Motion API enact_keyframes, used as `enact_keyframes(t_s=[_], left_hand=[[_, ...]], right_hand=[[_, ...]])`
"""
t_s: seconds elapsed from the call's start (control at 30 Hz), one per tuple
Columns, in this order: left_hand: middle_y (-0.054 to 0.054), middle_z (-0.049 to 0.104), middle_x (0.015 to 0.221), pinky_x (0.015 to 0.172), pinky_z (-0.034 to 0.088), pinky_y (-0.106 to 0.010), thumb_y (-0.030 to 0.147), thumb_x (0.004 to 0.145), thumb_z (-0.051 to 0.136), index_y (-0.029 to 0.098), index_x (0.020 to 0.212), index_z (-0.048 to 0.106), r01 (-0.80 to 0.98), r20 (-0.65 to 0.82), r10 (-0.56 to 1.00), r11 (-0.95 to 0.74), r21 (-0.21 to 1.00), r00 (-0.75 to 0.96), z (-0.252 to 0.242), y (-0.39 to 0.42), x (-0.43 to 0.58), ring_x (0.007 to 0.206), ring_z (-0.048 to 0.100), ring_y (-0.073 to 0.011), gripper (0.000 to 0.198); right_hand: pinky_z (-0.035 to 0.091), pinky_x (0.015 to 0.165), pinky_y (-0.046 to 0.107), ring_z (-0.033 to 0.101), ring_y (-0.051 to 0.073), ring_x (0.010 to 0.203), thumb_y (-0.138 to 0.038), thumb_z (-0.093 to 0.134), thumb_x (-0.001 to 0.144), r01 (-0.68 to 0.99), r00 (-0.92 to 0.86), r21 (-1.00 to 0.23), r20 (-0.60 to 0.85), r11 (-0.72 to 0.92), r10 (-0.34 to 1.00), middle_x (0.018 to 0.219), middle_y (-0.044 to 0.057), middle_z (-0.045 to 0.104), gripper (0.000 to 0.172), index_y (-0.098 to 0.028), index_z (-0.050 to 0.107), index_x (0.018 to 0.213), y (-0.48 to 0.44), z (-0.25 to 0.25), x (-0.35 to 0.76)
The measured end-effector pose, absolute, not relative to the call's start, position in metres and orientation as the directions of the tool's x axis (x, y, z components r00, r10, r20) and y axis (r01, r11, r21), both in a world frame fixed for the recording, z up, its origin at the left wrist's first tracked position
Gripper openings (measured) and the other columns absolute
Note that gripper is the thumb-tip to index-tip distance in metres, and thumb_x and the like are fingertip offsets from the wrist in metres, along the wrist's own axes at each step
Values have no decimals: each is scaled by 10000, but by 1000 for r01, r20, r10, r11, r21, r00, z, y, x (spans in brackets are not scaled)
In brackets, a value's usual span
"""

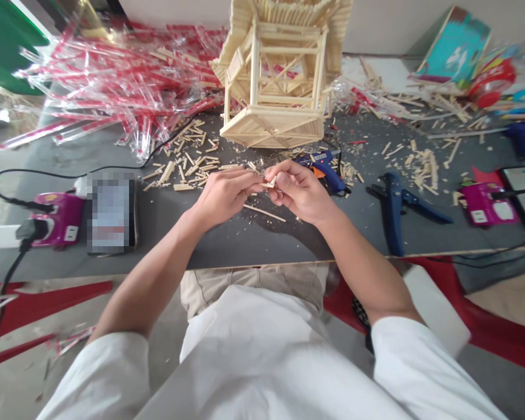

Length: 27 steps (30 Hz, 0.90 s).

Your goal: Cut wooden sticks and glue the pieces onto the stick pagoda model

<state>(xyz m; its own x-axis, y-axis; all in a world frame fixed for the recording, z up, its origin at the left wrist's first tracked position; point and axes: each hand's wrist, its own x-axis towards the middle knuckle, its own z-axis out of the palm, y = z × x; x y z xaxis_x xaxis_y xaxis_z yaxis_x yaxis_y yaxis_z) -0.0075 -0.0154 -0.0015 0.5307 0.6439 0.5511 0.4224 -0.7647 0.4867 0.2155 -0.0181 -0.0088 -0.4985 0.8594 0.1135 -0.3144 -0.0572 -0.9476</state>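
Both my hands meet at the middle of the dark table, fingers closed around small pale wooden stick pieces [269, 184]. My left hand [225, 195] comes in from the left, its fingertips on one end. My right hand [298, 191] pinches the other end between thumb and fingers; how the pieces join is too small to make out. Just beyond stands a model pavilion [280, 116] built of wooden sticks. A blue glue gun [326, 169] lies right behind my right hand. One thin stick [265, 213] lies on the table below my fingers.
Cut stick bits [196, 157] litter the table. A heap of red-and-clear wrappers [140, 81] fills the back left. At left are a phone [111, 216] and a purple power adapter [60, 219]. Blue cutters [394, 216] and another purple adapter [487, 204] lie at right.
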Motion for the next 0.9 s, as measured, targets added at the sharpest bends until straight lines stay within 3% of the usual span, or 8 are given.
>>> enact_keyframes(t_s=[0.6,0.9], left_hand=[[-66,763,876,749,495,-294,328,1100,514,189,1019,753,401,573,620,-784,473,536,-1,-16,-7,784,676,-168,288],[-69,758,858,747,496,-310,346,1111,483,197,1021,756,419,543,634,-773,477,551,-1,-17,-7,780,673,-174,323]], right_hand=[[428,558,207,597,66,659,-456,723,1008,-318,-527,-947,146,-35,837,870,-21,642,213,-245,709,1035,-17,-11,219],[462,581,202,590,71,660,-522,732,984,-288,-552,-956,125,-48,825,835,-26,636,301,-225,683,996,-17,-6,220]])
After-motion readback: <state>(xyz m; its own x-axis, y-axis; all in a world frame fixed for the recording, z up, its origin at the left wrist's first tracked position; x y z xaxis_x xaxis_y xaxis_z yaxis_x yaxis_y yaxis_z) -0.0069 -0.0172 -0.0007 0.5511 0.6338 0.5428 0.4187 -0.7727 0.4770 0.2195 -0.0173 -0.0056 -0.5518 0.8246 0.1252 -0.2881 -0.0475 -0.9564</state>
